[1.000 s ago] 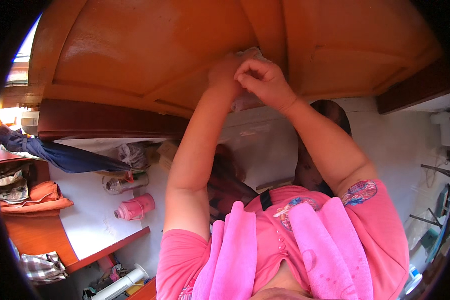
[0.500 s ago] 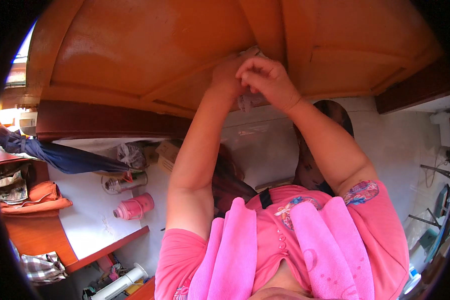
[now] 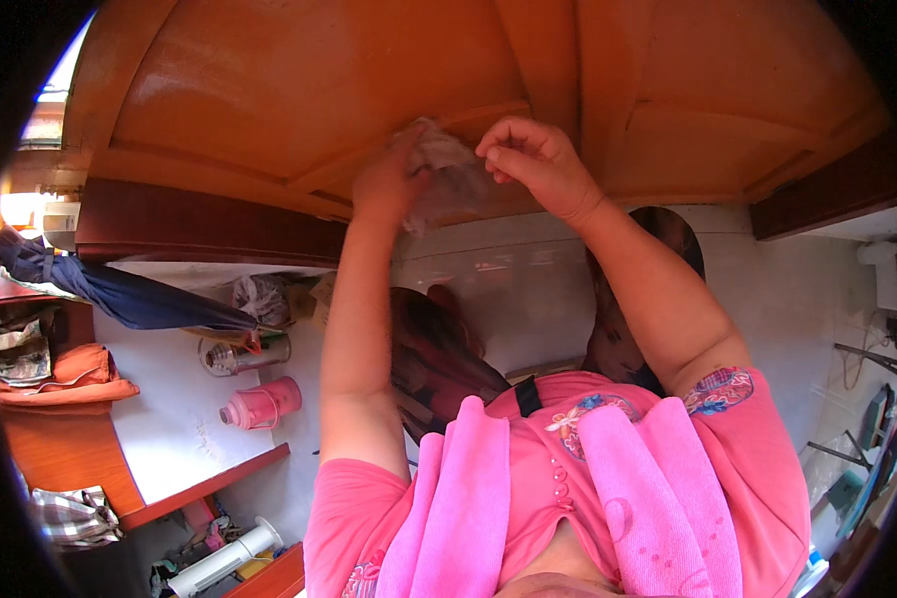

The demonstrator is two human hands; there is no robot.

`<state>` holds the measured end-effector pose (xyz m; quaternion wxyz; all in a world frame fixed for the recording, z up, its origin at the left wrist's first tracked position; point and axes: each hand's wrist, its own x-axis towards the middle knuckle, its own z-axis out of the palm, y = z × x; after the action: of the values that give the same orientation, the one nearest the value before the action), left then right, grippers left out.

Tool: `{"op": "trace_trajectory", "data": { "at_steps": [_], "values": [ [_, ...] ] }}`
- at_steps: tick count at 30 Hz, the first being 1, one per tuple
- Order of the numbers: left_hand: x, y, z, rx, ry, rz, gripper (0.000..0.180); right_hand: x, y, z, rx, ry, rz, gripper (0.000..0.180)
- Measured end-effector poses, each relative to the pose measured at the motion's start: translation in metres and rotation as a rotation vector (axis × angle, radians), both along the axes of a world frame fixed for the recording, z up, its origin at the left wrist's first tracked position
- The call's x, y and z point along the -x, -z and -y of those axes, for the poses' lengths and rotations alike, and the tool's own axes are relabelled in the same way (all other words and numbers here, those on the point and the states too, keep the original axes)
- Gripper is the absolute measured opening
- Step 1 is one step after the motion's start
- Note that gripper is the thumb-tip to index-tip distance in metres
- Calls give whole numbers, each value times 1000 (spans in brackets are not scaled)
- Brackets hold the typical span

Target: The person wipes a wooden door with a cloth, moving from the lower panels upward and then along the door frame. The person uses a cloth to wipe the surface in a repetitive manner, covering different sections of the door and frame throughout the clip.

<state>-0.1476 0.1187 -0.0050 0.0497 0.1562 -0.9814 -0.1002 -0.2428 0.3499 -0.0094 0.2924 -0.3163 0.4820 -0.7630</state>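
Note:
My left hand (image 3: 384, 186), smeared by motion, is closed on a thin, crumpled, whitish see-through sheet (image 3: 441, 167). Whether it is a plastic bag or a light cloth I cannot tell. The sheet hangs in front of the lower part of an orange-brown wooden panel (image 3: 319, 95). To its right, my right hand (image 3: 543, 167) is raised with its fingers curled and the thumb pressed toward the index finger. Anything in that pinch is hidden or too small to name.
At left, a folded dark blue umbrella (image 3: 149, 299) lies above a white-topped table (image 3: 164, 448). On the table are a pink thermos flask (image 3: 261, 405) and a clear container (image 3: 244, 354). Orange cloth (image 3: 80, 374) and a checked cloth (image 3: 75, 516) lie further left. A pink towel (image 3: 658, 478) hangs over my chest.
My left hand has moved left, away from my right hand, and the whitish sheet has come with it, spread more into view. My right hand has hardly moved.

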Motion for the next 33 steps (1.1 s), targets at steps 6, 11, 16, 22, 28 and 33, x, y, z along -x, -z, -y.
{"op": "trace_trajectory", "data": {
  "at_steps": [6,11,16,22,28,33],
  "values": [
    [-26,5,33,73,-164,-67,67,2,-1,-4,1,-7,-20,11],
    [-10,11,11,16,-124,-70,62,-1,2,-1,10,6,-15,10],
    [22,-4,-45,1,-104,36,65,-3,9,12,-15,-21,-44,9],
    [8,-10,-30,18,-188,108,67,-7,15,22,-82,-42,-144,9],
    [-36,-2,37,37,-260,50,72,-11,15,26,-130,-17,-195,7],
    [-54,2,74,32,-384,8,69,-9,23,30,-167,-22,-203,10]
  ]
}}
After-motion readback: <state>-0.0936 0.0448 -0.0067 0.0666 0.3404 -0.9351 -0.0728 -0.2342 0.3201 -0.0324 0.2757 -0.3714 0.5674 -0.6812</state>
